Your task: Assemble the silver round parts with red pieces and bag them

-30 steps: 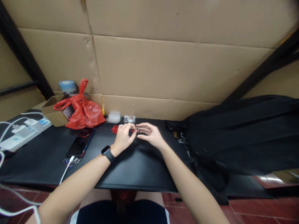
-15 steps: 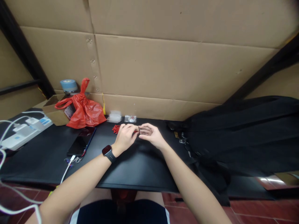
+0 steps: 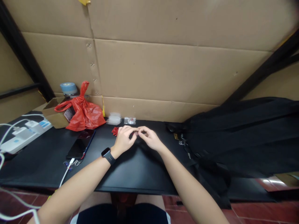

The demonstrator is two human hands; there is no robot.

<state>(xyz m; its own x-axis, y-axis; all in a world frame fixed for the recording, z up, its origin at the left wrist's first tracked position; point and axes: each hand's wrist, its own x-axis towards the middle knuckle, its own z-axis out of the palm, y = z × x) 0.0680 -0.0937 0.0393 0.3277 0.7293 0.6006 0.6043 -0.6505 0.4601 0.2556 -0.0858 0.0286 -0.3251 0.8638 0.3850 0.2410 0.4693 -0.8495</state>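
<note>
Above the black tabletop (image 3: 142, 161), my left hand (image 3: 124, 139) and my right hand (image 3: 150, 139) meet fingertip to fingertip. Both are closed in a pinch. A tiny dark item (image 3: 136, 133) shows between them, too small and covered to name. Just left of my left hand's knuckles lies a bundle of red cord-like pieces (image 3: 115, 131), partly hidden by that hand. A dark smartwatch (image 3: 107, 154) is strapped round my left wrist.
Behind the hands lie a small clear packet (image 3: 130, 120) and a stack of translucent bags (image 3: 114, 118). To the left are a phone (image 3: 81, 144) on a white cable, a red plastic bag (image 3: 86, 115), a cardboard box (image 3: 56, 116) and a power strip (image 3: 25, 135). A black backpack (image 3: 243, 137) covers the right side.
My right hand's fingers, earlier extended and apart, have drawn together into a pinch against my left fingertips. My left hand has stayed nearly in place. The view has tilted slightly.
</note>
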